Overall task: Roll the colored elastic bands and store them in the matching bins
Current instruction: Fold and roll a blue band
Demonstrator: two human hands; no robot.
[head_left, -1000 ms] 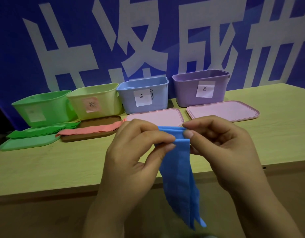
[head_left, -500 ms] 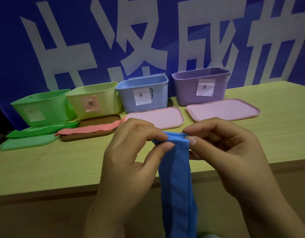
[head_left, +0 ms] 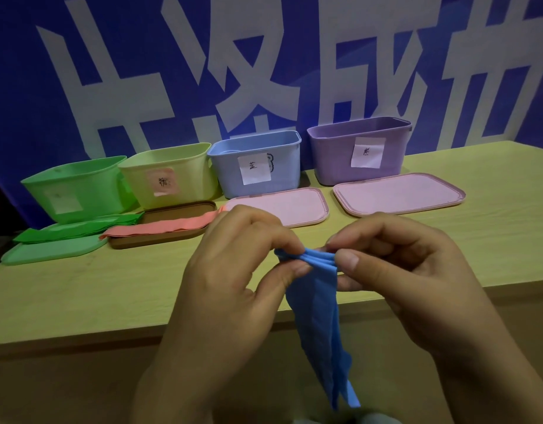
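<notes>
Item: long blue elastic fabric band [head_left: 317, 313], top edge pinched between left hand [head_left: 233, 280] and right hand [head_left: 408, 280], tail hanging before table edge. Step: starting roll. Next: wind tightly, then pale blue plastic bin [head_left: 255, 163].

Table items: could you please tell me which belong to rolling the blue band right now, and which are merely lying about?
In use: blue band, left hand, right hand, blue bin.

Lying about: green band, pink band, green bin, yellow bin, purple bin, lids.
</notes>
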